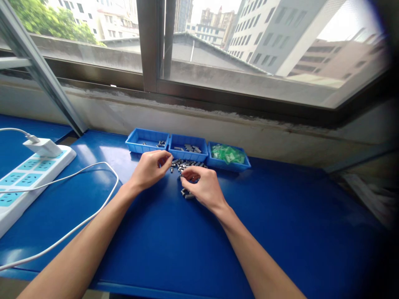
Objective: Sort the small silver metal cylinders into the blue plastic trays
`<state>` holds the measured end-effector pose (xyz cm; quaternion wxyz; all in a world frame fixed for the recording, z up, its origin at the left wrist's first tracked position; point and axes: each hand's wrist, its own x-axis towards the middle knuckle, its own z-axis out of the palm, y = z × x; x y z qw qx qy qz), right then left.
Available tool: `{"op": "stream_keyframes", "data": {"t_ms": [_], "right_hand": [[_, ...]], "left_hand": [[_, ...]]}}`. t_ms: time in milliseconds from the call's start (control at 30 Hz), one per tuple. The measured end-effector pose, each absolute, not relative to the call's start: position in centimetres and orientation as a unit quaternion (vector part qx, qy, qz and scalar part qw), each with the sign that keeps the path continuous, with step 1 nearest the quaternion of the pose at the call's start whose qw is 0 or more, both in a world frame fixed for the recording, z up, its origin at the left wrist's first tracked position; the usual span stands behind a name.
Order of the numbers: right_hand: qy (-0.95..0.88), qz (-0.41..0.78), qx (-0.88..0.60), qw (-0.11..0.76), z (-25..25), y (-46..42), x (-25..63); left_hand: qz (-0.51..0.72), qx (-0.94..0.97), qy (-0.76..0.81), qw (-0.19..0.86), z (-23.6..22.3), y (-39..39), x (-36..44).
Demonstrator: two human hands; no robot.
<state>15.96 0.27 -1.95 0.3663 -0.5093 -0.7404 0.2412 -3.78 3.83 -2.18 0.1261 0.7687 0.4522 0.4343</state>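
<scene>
A loose pile of small grey metal parts (187,165) lies on the blue table (280,216) just in front of three blue trays. My left hand (151,167) rests at the pile's left edge, its fingers curled in a pinch on one small part. At the near side of the pile my right hand (202,186) has its fingers bent down over the parts, and a few more parts (187,194) lie beside its thumb. What the right fingers hold is hidden.
The left tray (146,141) and middle tray (187,146) hold a few grey parts; the right tray (229,155) holds green packets. A white power strip (28,174) with a plugged charger (43,146) and white cable (93,199) lies at left. A window wall stands behind.
</scene>
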Motion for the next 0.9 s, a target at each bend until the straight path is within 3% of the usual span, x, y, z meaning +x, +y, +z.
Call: {"op": "stream_keyframes", "data": {"t_ms": [267, 600, 900], "right_hand": [[-0.759, 0.213, -0.515, 0.336, -1.93, 0.39, 16.42], [-0.816, 0.07, -0.529, 0.221, -1.69, -0.21, 16.2], [-0.816, 0.053, -0.542, 0.195, -1.4, -0.49, 15.56]], "left_hand": [[0.352, 0.817, 0.421, 0.179, -2.55, 3.45, -3.4], [0.348, 0.819, 0.423, 0.173, -2.83, 3.62, -3.58], [0.341, 0.827, 0.414, 0.169, -2.77, 3.53, -3.45]]}}
